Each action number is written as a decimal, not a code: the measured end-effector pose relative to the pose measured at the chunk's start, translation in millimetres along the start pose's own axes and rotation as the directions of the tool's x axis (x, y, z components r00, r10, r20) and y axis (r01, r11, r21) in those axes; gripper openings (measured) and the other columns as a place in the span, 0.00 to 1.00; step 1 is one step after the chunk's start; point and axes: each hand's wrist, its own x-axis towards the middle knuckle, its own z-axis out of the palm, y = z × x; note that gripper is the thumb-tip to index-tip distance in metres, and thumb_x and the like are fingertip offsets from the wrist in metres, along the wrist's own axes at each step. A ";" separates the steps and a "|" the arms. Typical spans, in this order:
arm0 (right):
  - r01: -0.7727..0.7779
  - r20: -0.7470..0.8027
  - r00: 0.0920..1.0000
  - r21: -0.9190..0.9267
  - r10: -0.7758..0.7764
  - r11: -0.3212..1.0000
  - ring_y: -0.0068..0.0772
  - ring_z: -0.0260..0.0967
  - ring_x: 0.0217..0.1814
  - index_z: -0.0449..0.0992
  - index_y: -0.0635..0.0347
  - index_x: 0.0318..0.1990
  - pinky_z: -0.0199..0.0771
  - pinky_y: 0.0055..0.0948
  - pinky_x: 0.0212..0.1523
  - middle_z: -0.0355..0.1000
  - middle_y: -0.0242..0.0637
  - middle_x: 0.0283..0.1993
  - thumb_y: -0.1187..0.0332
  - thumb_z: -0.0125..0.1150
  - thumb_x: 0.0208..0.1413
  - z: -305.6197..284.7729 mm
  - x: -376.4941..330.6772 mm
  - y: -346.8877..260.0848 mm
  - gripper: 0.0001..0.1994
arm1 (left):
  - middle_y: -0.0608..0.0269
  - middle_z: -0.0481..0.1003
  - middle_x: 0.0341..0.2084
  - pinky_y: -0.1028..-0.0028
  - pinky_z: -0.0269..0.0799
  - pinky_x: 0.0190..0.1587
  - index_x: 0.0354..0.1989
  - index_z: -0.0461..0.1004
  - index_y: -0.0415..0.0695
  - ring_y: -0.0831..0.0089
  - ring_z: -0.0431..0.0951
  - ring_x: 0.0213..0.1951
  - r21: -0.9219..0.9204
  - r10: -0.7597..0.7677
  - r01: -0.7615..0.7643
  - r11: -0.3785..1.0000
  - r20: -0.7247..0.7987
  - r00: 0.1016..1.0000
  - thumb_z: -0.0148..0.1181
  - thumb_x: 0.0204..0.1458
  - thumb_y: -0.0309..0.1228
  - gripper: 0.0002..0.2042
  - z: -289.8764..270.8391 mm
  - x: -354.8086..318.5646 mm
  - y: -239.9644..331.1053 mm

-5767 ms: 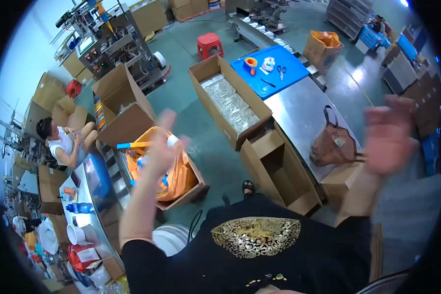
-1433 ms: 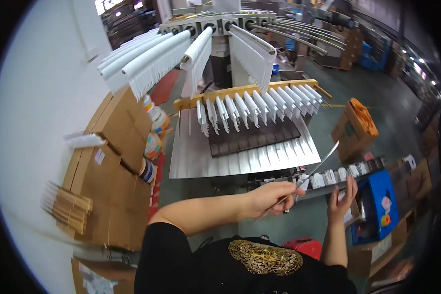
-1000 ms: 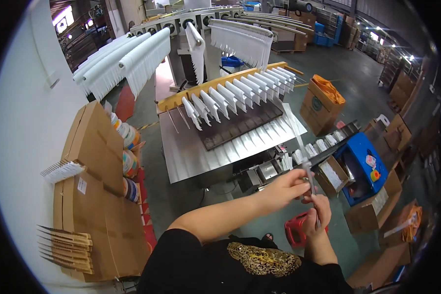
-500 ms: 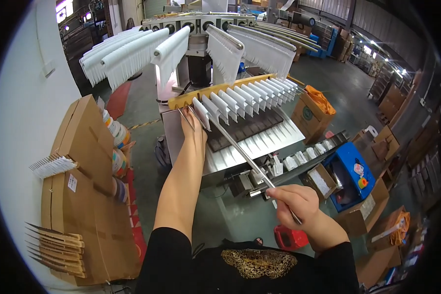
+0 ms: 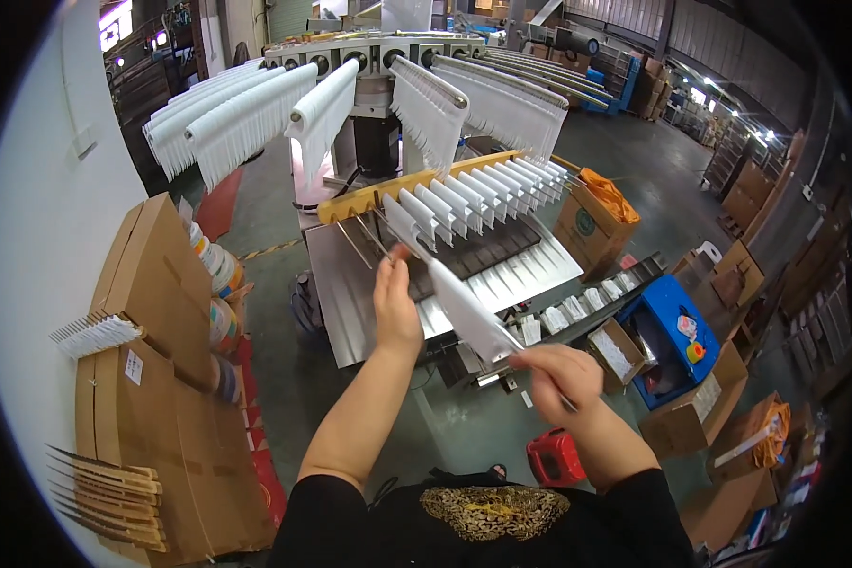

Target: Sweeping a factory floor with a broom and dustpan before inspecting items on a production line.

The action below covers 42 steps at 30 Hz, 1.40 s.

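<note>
My right hand (image 5: 566, 374) is closed round the near end of a thin metal rod (image 5: 570, 403). A white, sheet-like piece (image 5: 470, 310) hangs along that rod, between my hand and a yellow wooden bar (image 5: 345, 205). My left hand (image 5: 397, 308) is upright beside the sheet, fingers stretched out; I cannot tell whether its fingertips touch anything. Bare metal prongs (image 5: 356, 244) stick out from the bar's left end. Folded white pieces (image 5: 461, 201) hang in a row along the bar, above a slanted metal plate (image 5: 350, 331).
Behind the bar, a machine with radiating arms (image 5: 378, 57) carries more white sheets (image 5: 326, 114). Cardboard boxes (image 5: 151, 398) stand at left, with spiked wooden bars (image 5: 113, 502) on them. To the right are a blue bin (image 5: 667, 303), an open carton (image 5: 691, 412) and a red container (image 5: 556, 459).
My left hand has come back from the bar toward me and its fingers have straightened. A white sheet now covers much of the rod, which was bare before.
</note>
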 end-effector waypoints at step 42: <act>-0.322 -0.166 0.834 0.627 0.526 0.710 0.26 0.64 0.26 0.66 0.67 0.31 0.64 0.21 0.29 0.66 0.39 0.27 0.76 0.46 0.47 -25.2 -43.9 23.3 0.05 | 0.69 0.68 0.29 0.78 0.62 0.38 0.32 0.65 0.44 0.77 0.68 0.32 -0.395 -0.337 0.321 0.861 0.031 0.941 0.46 0.49 0.29 0.05 25.7 31.9 -16.3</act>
